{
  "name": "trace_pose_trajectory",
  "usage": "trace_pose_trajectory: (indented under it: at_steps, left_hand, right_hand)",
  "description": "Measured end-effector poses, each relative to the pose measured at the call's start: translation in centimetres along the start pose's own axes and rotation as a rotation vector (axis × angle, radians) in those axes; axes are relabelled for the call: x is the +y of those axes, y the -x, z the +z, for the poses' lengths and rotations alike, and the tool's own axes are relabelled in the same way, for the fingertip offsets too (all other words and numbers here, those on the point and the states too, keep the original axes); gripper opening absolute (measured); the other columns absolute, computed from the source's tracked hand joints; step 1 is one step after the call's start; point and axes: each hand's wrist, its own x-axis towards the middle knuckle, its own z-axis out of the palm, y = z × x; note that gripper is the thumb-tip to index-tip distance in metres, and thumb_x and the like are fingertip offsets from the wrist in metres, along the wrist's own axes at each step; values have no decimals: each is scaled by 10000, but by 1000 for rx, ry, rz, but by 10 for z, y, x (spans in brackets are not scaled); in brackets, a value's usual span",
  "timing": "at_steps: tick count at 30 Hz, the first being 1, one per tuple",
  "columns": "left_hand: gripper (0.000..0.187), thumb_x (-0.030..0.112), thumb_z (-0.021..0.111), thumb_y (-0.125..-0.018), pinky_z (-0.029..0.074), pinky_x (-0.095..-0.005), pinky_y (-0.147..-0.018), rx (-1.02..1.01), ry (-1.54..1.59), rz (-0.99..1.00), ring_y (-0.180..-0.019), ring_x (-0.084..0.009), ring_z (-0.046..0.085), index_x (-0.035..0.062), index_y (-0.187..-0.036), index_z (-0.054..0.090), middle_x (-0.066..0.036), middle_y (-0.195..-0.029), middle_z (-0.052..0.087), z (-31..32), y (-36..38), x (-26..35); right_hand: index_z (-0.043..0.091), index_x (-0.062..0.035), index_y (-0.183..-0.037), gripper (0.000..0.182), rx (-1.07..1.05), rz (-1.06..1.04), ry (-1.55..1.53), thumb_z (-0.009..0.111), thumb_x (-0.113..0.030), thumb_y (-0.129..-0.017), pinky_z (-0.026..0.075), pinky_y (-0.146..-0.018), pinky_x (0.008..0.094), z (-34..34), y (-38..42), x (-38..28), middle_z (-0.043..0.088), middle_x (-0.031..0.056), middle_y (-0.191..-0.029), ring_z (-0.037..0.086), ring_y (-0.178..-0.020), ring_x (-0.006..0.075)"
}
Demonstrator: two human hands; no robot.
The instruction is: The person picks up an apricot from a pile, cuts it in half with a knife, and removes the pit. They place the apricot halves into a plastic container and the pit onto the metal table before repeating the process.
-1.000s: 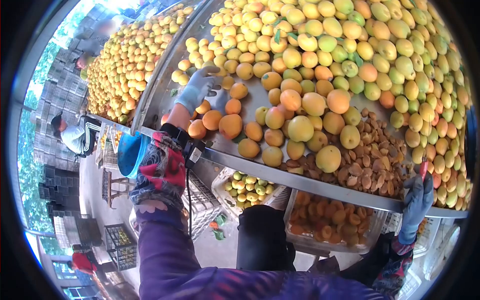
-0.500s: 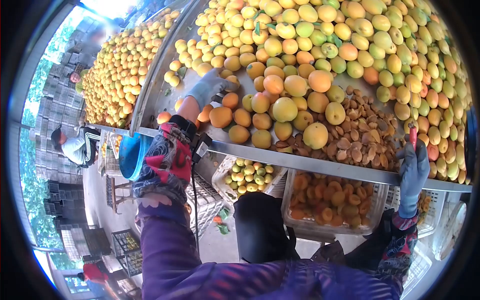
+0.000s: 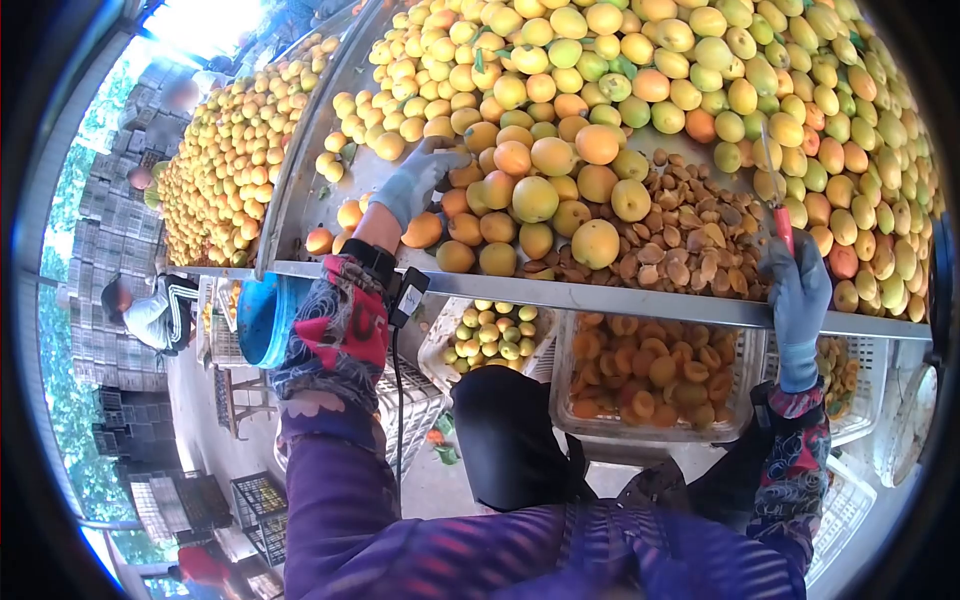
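My left hand (image 3: 414, 184), in a grey-blue glove, reaches over the metal table at the left side of a group of loose apricots (image 3: 535, 199). Its fingers stretch out against the nearest fruit, with none visibly gripped. In my right hand (image 3: 800, 290), also gloved, is a knife (image 3: 783, 228) with a red handle, held upright at the table's front edge, its thin blade pointing away from me. Between the hands, close to the knife, lies a heap of brown apricot pits (image 3: 690, 240).
A large apricot pile (image 3: 600, 50) covers the table's far side. Below the metal rim (image 3: 600, 300) stand a crate of halved apricots (image 3: 650, 375) and a basket of greenish fruit (image 3: 495, 335). A blue bucket (image 3: 262, 320) hangs at left; a seated person (image 3: 155, 312) is beyond.
The view has shifted, so the table contents appear farther left and up. My left hand has come closer to the loose apricots. My right hand has raised the knife slightly, and more blade shows.
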Motion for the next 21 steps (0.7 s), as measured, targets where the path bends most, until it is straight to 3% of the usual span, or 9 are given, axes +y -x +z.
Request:
trace_pose_trajectory:
  at_steps: [6, 8, 10, 11, 13, 14, 16, 20, 21]
  left_hand:
    - [483, 254, 609, -852, 488, -302, -582, -29, -77, 51, -790, -148, 531, 164, -1305, 468, -48, -1011, 550, 1, -5, -7]
    - [466, 241, 607, -858, 480, -279, -575, -27, -152, 87, -781, -137, 536, 159, -1301, 488, -49, -1011, 558, 2, -8, -1]
    - [432, 237, 642, -845, 471, -274, -564, 135, -715, 162, -796, -128, 555, 131, -1252, 545, -82, -998, 567, 3, -9, 7]
    - [432, 237, 642, -845, 471, -274, -564, 133, -718, 165, -796, -128, 555, 131, -1252, 545, -82, -998, 567, 5, -6, 8]
    - [449, 234, 699, -798, 474, -280, -602, 283, -381, 516, -798, -148, 568, 127, -1217, 578, -108, -1009, 569, 12, 5, 5]
    - [449, 234, 699, -798, 474, -280, -602, 279, -385, 517, -798, -148, 568, 127, -1217, 578, -108, -1009, 569, 22, 21, 10]
    - [516, 201, 725, -743, 477, -337, -667, 190, -622, 860, -826, -212, 569, 148, -1230, 561, -126, -1011, 564, 55, 58, 26]
    - [547, 152, 724, -703, 468, -397, -740, 291, -1060, 989, -896, -287, 551, 161, -1218, 539, -133, -1005, 553, 96, 67, 25]
    - [547, 138, 722, -692, 467, -417, -753, 282, -1140, 881, -927, -314, 535, 147, -1203, 527, -139, -995, 547, 102, 68, 31]
  right_hand:
    - [580, 40, -1010, 169, -39, 2, -32, 575, -85, -898, 444, -584, 194, 7, 5, -5, 581, 27, -793, 552, -657, 60]
    - [585, 33, -996, 160, -10, -32, -70, 578, -94, -899, 414, -542, 182, 8, 6, -6, 579, 21, -746, 525, -614, 42]
    - [589, 24, -988, 154, 7, 3, -48, 577, -104, -904, 336, -472, 168, 8, 7, -8, 577, 6, -692, 447, -536, 15]
    - [592, 16, -987, 155, 19, 38, -76, 582, -115, -905, 255, -434, 167, 9, 8, -9, 576, -3, -651, 361, -487, -4]
    - [592, 14, -985, 153, 24, 19, -96, 581, -116, -906, 246, -430, 169, 9, 9, -10, 580, 3, -650, 344, -481, -5]
    - [591, 12, -983, 151, 25, -1, -114, 581, -118, -906, 237, -426, 170, 9, 9, -10, 583, 8, -650, 327, -475, -6]
    - [591, 9, -972, 145, 27, -10, -112, 583, -120, -906, 238, -424, 170, 9, 8, -8, 583, 9, -647, 329, -471, -5]
    - [587, -3, -951, 136, 34, -21, -165, 588, -131, -907, 242, -418, 169, 13, 11, -8, 578, 5, -633, 332, -459, -9]
    - [580, -11, -973, 161, 29, -4, -147, 561, -164, -929, 258, -415, 163, 12, 13, -13, 580, 7, -644, 351, -454, -8]
